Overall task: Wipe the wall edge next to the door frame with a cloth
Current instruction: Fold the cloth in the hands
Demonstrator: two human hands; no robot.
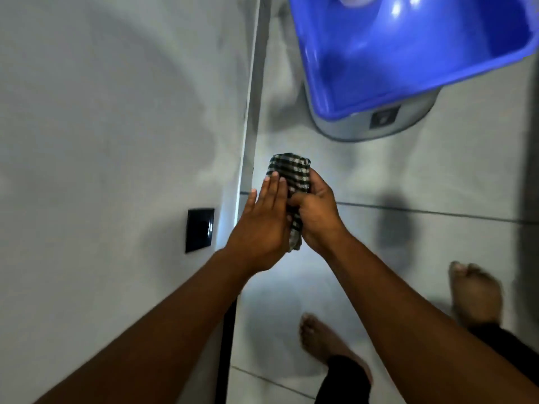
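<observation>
Head view, looking steeply down along a wall. Both bare forearms reach forward and meet near frame centre.

Right hand: fingers curled closed around a checked cloth, dark green and white, bunched into a narrow roll. The top of the cloth sticks out above the fist; a short tail hangs below it.

Left hand: fingers straight and together, palm laid flat against the left side of the cloth, fingertips reaching its upper part. Not gripping; pressed against it.

The cloth sits between the two hands, just right of the wall edge, a pale vertical strip running from top centre down past the hands. Whether cloth touches the edge cannot be told; it appears slightly apart from it.

Left of the edge, a plain grey wall with a black switch plate near the left wrist.

Upper right: a blue plastic basin resting atop a grey round container.

Below: pale tiled floor with dark grout lines, two bare feet, dark trouser cuffs at the lower right. Picture slightly blurred.
</observation>
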